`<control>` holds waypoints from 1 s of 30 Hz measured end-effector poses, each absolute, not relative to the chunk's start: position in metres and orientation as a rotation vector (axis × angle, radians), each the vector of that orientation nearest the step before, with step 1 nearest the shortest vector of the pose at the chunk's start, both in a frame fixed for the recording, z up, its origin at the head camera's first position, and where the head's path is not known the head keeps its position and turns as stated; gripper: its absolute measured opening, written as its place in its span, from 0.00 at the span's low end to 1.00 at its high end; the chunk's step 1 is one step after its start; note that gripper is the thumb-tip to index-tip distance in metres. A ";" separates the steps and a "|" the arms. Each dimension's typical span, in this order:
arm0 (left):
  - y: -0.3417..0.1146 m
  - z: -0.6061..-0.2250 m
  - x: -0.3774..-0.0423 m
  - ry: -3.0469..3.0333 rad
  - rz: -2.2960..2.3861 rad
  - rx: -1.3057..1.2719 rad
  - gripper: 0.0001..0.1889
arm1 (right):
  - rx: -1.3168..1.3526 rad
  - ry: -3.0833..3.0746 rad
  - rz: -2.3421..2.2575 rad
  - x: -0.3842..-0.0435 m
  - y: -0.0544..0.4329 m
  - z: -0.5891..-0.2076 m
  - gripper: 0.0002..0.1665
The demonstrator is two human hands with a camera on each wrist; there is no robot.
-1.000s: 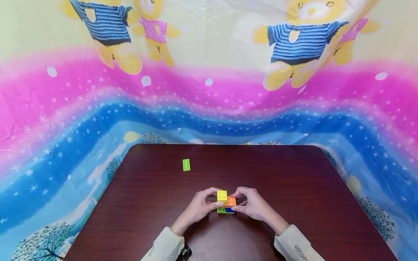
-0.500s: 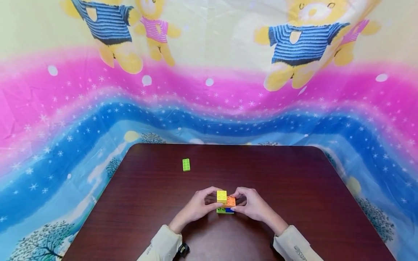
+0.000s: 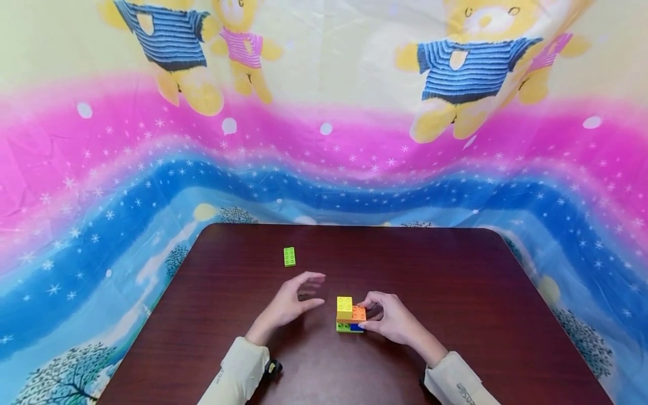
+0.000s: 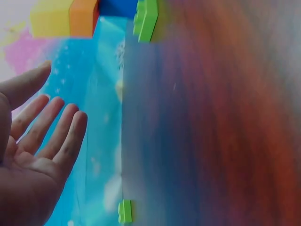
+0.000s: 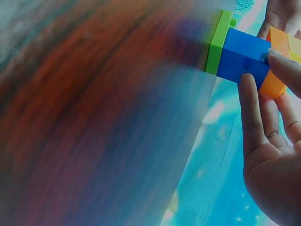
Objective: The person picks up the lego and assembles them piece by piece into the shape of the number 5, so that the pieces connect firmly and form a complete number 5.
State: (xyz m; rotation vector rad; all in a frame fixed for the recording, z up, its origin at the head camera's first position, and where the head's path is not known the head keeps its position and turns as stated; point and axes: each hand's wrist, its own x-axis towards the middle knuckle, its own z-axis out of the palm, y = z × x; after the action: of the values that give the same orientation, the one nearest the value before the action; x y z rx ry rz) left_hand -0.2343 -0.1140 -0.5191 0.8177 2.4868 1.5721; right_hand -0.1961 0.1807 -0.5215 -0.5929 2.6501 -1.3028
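A small stack of toy building bricks stands on the table near the middle in the head view. It has a green base brick [image 3: 342,327], a blue brick [image 5: 242,54] above it, an orange brick [image 3: 358,313] over the blue one and a yellow brick [image 3: 344,307] on top at the left. My right hand [image 3: 394,318] holds the stack from its right side, thumb and fingers on the blue and orange bricks. Left of the stack, apart from it, my left hand [image 3: 286,304] has its fingers spread and holds nothing.
A loose green brick [image 3: 289,256] lies farther back on the dark brown table [image 3: 430,264], beyond my left hand. A printed cloth [image 3: 324,163] with bears and snowflakes hangs behind the table and down its sides.
My left hand has let go of the brick stack and moved left and slightly back, its fingers opening. The right hand and the stack stay in place.
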 end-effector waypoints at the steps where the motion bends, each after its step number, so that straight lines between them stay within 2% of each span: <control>1: -0.116 -0.520 -0.238 2.506 1.598 0.805 0.28 | -0.591 2.648 -1.301 -0.196 0.181 -0.522 0.19; 13: -0.143 -0.531 -0.291 2.697 1.785 0.396 0.29 | -0.595 2.642 -1.311 -0.196 0.182 -0.524 0.19; 30: -0.144 -0.543 -0.322 2.751 1.719 -0.055 0.38 | -0.584 2.640 -1.296 -0.197 0.183 -0.522 0.18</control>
State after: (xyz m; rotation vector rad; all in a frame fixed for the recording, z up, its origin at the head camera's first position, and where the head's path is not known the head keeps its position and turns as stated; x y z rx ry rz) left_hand -0.3222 -0.1444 -0.5428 -0.0550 2.7511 1.7193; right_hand -0.1969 0.1834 -0.5223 -0.5844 2.6402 -1.2961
